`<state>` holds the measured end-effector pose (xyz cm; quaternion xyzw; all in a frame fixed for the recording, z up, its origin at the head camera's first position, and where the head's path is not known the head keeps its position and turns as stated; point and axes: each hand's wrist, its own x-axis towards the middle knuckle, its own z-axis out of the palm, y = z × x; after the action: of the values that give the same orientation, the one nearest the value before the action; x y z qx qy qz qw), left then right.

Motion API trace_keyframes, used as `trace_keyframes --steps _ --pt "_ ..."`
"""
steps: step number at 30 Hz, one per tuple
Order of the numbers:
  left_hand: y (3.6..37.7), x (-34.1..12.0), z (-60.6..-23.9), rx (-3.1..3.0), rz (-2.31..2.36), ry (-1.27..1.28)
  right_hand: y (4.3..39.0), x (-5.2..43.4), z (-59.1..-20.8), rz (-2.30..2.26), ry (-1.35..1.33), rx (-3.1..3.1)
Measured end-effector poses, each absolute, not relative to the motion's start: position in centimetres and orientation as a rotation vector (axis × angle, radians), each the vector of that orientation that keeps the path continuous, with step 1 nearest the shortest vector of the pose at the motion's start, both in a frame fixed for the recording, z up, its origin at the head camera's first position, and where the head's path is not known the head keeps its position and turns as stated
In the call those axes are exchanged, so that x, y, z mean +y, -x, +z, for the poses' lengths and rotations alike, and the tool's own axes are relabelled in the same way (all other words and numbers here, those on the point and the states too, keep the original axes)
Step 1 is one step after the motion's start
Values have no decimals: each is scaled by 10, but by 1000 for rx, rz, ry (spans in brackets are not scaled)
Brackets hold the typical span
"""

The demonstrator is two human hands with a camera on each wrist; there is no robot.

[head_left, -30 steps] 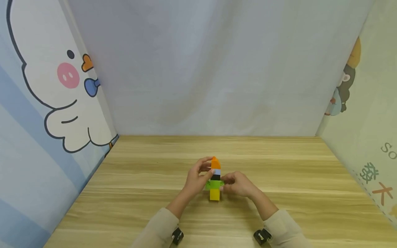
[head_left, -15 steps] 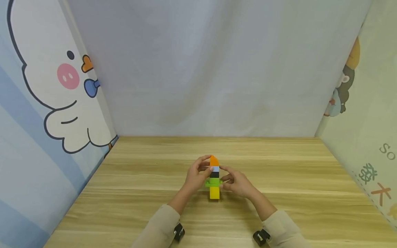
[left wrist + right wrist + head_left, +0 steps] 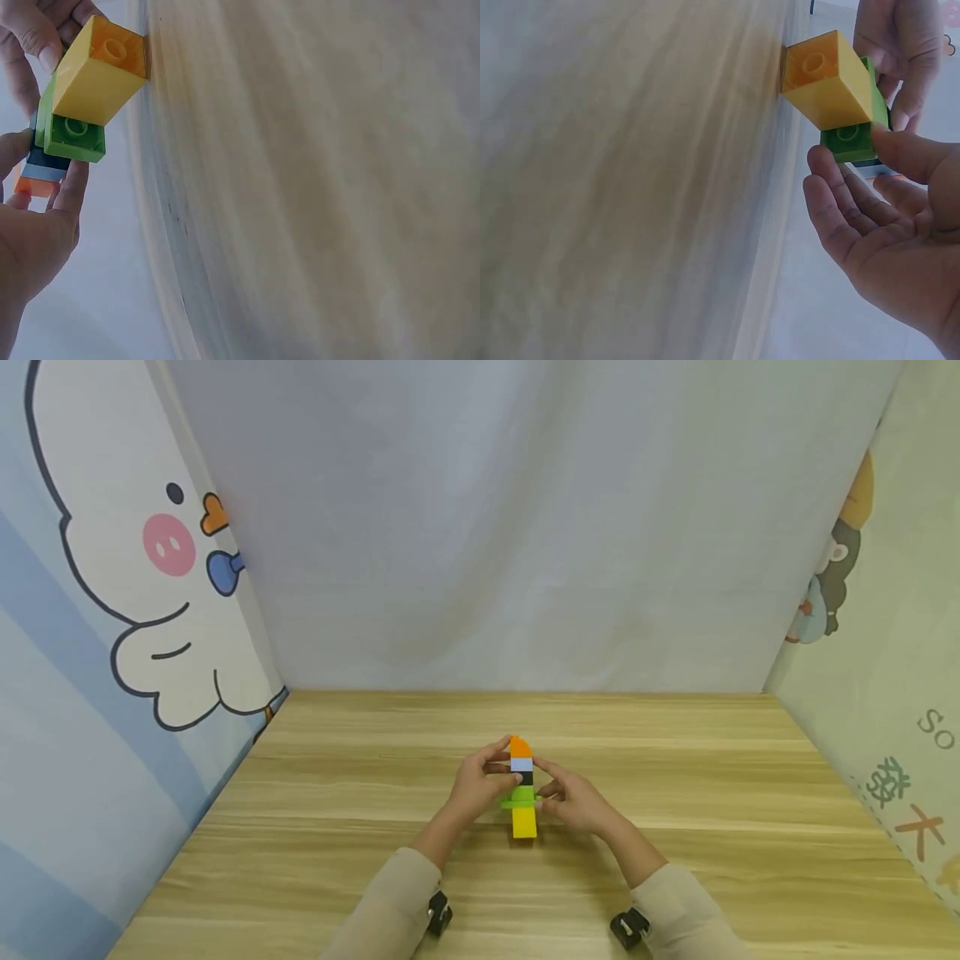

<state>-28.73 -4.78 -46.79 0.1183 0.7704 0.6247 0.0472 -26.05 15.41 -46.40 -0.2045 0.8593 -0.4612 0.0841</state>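
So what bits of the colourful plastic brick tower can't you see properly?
- Head view: the green brick's ends, covered by left hand and right hand.
- Left wrist view: the orange top brick, mostly behind fingers.
- Right wrist view: the upper bricks, hidden by the yellow brick and thumb; wooden table blurred.

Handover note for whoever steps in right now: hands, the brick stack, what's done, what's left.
Left hand: fingers curled round the upper part of the brick stack, at the orange and pale blue bricks.
Right hand: thumb and fingers pinch the stack at the green brick.
Stack: held off the wooden table at mid-table, yellow brick nearest the person, then green, black, pale blue, orange brick farthest.
Done: five bricks joined in one column.
Left: likely only to press the joints tight or set the stack down; no loose bricks show in any view.
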Motion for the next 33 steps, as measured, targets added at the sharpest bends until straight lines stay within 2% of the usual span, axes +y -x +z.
trace_keyframes --steps 19,33 --pt "302 -46 -477 2306 1860 -312 271 156 -462 -1387 573 2443" --pt "308 -43 -478 2315 1754 -290 277 159 -464 -1462 417 2298"
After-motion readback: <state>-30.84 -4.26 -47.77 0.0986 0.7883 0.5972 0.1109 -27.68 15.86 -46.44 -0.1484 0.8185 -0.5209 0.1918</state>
